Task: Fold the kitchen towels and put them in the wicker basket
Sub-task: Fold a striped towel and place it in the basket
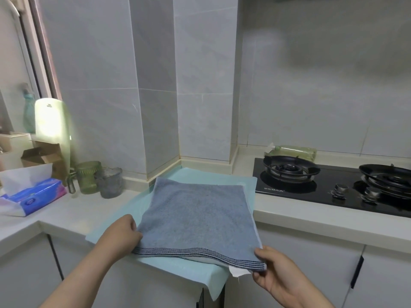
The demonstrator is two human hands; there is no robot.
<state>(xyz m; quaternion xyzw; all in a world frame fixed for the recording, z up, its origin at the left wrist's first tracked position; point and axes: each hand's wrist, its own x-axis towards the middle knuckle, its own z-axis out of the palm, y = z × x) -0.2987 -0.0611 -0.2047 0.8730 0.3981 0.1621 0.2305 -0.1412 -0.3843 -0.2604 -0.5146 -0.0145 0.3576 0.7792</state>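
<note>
Countertop (77, 210) just left of the gas hob (311, 192) carried a pale green cloth (169, 264), with the blue towel (200, 218) flat on it. The left hand (121, 234) gripped its striped-edge corner farther from the hob; the right hand (273, 272) pinched the corner nearer the hob, along with a white layer (239, 272) beneath.

Your left hand (123, 233) enters from the lower left on a bare forearm, knuckles up, fingers curled round the near left edge of the blue towel (200, 218). Your right hand (274, 271) enters from the lower right, thumb on top and fingers underneath, pinching the towel's near right corner
</note>
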